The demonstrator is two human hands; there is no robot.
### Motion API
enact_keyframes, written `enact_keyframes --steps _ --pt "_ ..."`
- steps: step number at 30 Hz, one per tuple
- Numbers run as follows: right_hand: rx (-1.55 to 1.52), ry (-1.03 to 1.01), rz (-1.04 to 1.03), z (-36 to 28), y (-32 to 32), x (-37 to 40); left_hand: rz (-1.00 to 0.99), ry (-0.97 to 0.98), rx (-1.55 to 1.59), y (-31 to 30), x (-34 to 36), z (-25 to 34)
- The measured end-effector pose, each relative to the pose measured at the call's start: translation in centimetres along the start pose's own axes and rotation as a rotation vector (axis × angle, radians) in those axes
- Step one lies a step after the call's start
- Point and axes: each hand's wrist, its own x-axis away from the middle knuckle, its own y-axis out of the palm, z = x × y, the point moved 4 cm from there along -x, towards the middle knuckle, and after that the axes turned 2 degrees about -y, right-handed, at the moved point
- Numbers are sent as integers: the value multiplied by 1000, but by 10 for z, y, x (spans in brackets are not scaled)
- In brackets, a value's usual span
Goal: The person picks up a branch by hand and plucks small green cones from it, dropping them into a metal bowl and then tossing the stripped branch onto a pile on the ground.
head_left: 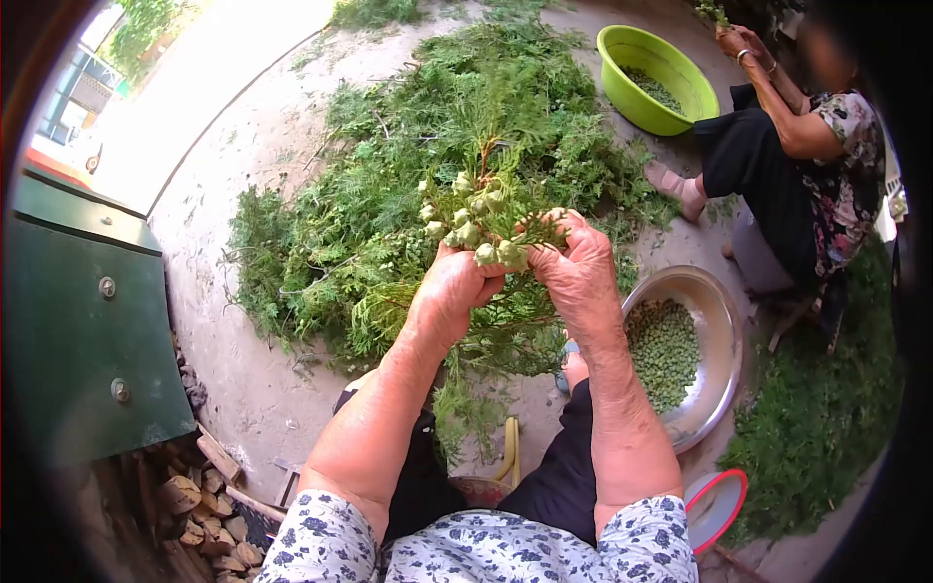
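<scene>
A leafy conifer sprig (486, 185) with a cluster of pale green cones (468, 231) is held up in front of me. My left hand (451, 291) is closed around its lower part, beneath the cones. My right hand (583, 277) pinches at the right side of the same sprig, thumb and fingers together beside the cones. What lies between those fingertips is partly hidden. More fronds hang below both hands. By my right forearm stands a metal basin (721, 394), with many small green cones (661, 355) in it.
A large heap of cut conifer branches (379, 204) covers the ground ahead. Behind it stands a lime-green tub (671, 119). Another person (826, 185) sits at the right, holding a sprig. More greenery (807, 447), a red-rimmed container (717, 507), firewood (209, 520) and a green metal panel (87, 340) surround me.
</scene>
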Motion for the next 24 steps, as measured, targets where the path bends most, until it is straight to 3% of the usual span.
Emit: enact_keyframes --steps 3,5,12,13,15,20,24 --pt "-47 -9 25 0 1 -1 -20 1 -98 -1 4 2" --pt "-620 319 -52 12 6 3 -51 2 -94 -1 4 4" --pt "-1060 453 45 29 9 6 -193 -31 -23 -4 4 3" --pt "-1060 453 45 30 6 4 -194 -31 -23 -3 5 3" --pt "-952 328 250 33 -12 -5 -159 -41 -98 -1 8 1" --pt "-968 193 160 26 -25 -9 -13 15 20 1 1 0" --pt "-1044 206 86 21 -19 -8 4 17 45 -5 -3 3"
